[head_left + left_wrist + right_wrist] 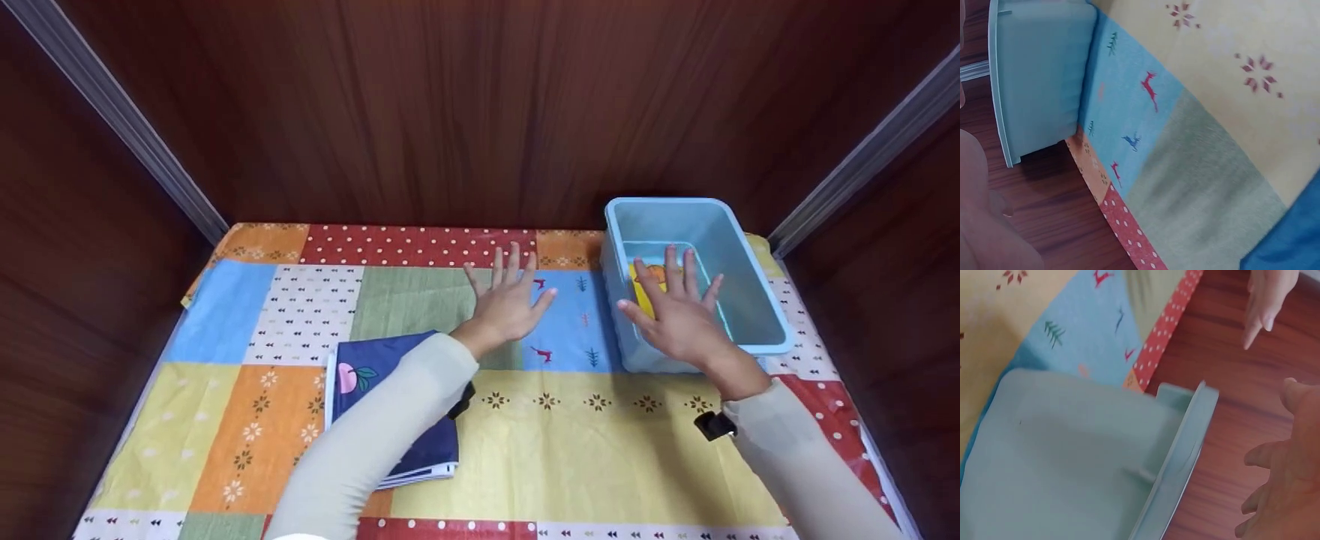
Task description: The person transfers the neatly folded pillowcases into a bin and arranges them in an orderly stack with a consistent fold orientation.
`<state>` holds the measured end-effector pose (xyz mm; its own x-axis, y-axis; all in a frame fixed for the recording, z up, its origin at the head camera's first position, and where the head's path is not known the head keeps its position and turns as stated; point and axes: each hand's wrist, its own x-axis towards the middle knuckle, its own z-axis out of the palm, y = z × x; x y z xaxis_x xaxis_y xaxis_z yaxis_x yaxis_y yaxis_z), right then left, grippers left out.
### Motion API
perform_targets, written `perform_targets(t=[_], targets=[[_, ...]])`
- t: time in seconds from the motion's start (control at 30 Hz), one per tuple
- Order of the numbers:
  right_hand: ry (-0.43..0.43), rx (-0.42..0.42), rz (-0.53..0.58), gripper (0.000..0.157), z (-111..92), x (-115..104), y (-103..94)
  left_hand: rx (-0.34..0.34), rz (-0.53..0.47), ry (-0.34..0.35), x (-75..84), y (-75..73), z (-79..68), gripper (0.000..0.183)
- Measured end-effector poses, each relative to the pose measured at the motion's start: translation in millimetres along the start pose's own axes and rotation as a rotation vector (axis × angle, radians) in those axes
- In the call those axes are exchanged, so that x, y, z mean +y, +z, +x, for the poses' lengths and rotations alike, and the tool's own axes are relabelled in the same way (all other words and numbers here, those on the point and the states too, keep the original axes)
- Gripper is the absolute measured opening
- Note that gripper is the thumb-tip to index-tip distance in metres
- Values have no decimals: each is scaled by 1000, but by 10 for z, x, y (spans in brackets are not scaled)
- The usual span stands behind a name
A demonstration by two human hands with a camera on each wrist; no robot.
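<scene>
My left hand [504, 306] is held over the middle of the patchwork cloth, fingers spread and nothing in it. A dark blue folded item [427, 442] with a pink fruit print and white edges lies below my left forearm, which partly covers it. On the right, my right hand [679, 319], also spread and holding nothing, overlaps the near left part of a light blue plastic bin [757, 300]. Inside the bin lies a yellow item [636, 289] with an orange picture, partly hidden by that hand. The right wrist view shows the bin's outer wall [1072, 439] beside the right hand [1292, 478].
The patchwork cloth [570, 472] covers the table. Dark brown wood panels [450, 112] stand behind it and on both sides, with grey metal strips [135, 97] at the corners. The bin stands at the back right, close to the rear panel.
</scene>
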<state>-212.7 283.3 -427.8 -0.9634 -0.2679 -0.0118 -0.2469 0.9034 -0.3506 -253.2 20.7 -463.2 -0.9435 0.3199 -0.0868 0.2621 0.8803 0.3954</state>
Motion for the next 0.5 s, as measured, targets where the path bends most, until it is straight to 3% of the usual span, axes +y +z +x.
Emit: perform_targets(t=[0.5], targets=[[-46,-1,-34,78,-9,-257,145,18,-41,17,-393,-25,-357,76]])
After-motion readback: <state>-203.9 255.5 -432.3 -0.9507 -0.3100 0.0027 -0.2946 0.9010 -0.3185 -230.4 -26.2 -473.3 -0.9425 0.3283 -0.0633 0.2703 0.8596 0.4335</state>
